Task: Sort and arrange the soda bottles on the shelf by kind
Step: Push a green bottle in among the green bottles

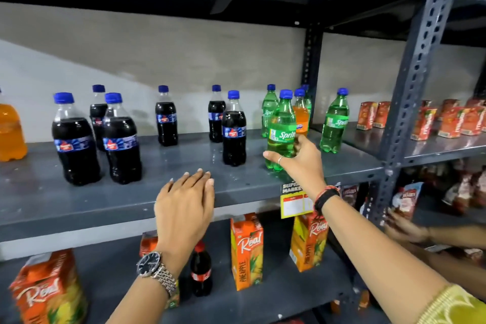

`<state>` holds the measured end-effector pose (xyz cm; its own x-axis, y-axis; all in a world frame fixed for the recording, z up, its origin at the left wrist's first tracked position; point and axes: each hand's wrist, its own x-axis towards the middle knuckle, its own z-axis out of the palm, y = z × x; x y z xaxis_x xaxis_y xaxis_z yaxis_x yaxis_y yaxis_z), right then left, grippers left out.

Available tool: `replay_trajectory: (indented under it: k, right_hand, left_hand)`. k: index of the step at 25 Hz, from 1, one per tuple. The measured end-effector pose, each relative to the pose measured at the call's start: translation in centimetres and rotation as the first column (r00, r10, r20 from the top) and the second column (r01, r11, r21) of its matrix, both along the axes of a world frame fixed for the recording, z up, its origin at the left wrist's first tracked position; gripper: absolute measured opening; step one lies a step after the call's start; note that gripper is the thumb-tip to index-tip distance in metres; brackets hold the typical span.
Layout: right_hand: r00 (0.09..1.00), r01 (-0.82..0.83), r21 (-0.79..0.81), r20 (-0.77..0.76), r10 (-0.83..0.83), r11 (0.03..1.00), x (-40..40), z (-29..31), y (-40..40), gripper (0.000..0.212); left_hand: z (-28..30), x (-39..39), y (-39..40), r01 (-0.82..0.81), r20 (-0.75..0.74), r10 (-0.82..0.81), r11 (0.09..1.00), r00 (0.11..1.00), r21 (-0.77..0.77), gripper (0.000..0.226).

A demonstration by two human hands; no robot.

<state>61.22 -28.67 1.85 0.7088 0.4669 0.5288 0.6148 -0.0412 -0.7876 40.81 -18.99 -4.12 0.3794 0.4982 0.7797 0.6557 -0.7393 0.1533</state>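
On the grey shelf [39, 192] stand several dark cola bottles with blue caps, among them one at the front left [75, 139] and one near the middle [234, 129]. To the right are green Sprite bottles [334, 123] and a small orange soda bottle [301, 116] behind them. My right hand [299, 160] is wrapped around the lower part of the front Sprite bottle [281, 129], which stands upright on the shelf. My left hand [184, 205] hovers flat at the shelf's front edge, fingers together, holding nothing. A large orange soda bottle [10, 129] stands at the far left.
Juice cartons [247, 250] and a small cola bottle [201, 268] stand on the shelf below. Red juice boxes [447, 121] fill the neighbouring shelf past the perforated steel post [410, 87]. Another person's hands [405, 229] reach in at lower right. A price tag [294, 200] hangs on the shelf edge.
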Motion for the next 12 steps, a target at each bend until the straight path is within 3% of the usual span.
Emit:
replay_trajectory:
  k: [5, 12]
  right_hand:
    - [0.994, -0.103, -0.083, 0.014, 0.105, 0.991, 2.7, 0.5, 1.3, 0.079]
    - [0.953, -0.296, -0.061, 0.053, 0.299, 0.953, 4.1, 0.1, 0.5, 0.069]
  left_hand:
    - [-0.3, 0.7, -0.2, -0.098, 0.055, 0.097, 0.995, 0.994, 0.018, 0.039]
    - [-0.5, 1.0, -1.2, -0.192, 0.087, 0.190, 0.981, 0.978, 0.010, 0.036]
